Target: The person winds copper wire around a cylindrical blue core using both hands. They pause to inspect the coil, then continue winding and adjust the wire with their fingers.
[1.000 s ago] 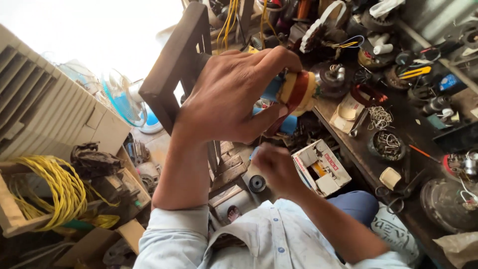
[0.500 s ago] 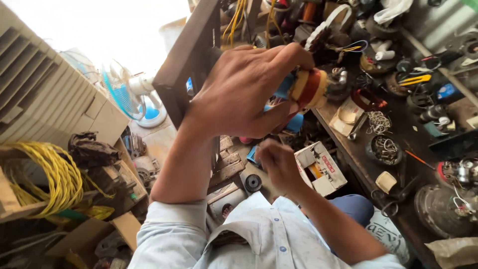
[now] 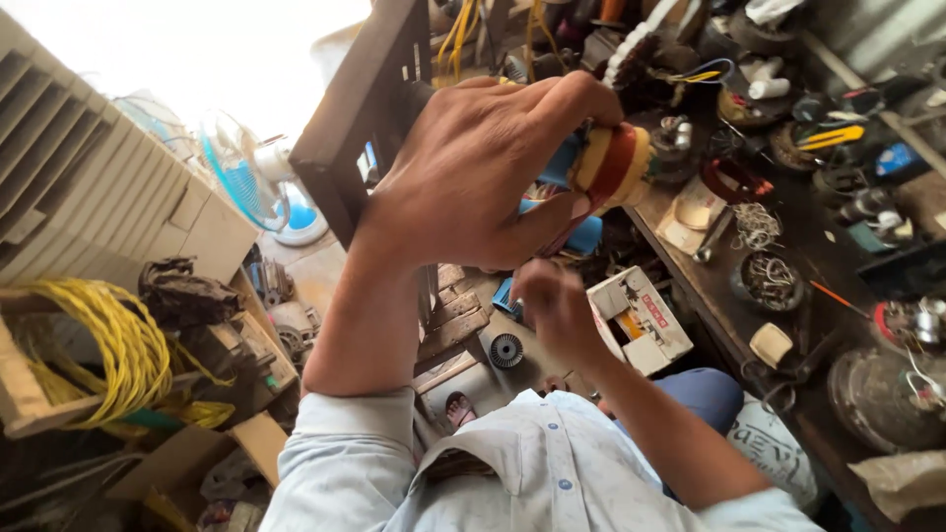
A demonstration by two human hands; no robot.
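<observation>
Above a cluttered bench [image 3: 709,286], in the head view, the left hand [image 3: 473,177] holds up a stack of tape rolls [image 3: 611,163], yellow, red and orange, with a blue piece behind them. Its fingers [image 3: 581,99] are curled over the top of the stack and the thumb presses from below, so the stack is clamped firmly, raised well clear of the bench surface.

Lower down, the right hand [image 3: 552,305] hangs between the tape rolls and the person's lap, near an open white cardboard box [image 3: 641,320]. It is blurred; its fingers seem loosely bent, but I cannot tell whether they pinch anything, such as a tape end.

The bench to the right is crowded with a bowl of small metal parts [image 3: 769,281], coils of wire, a yellow-handled tool [image 3: 828,136] and a round metal plate [image 3: 877,394]. To the left stand a dark wooden frame [image 3: 360,128], a small blue fan [image 3: 251,182] and a bundle of yellow cable [image 3: 99,345].

The grip covers only the near side of the stack, so the outer yellow roll could slide off and drop among the clutter if the thumb eases. A sharp tug from the lower hand could likewise twist the stack loose or swing it against the wooden frame.
</observation>
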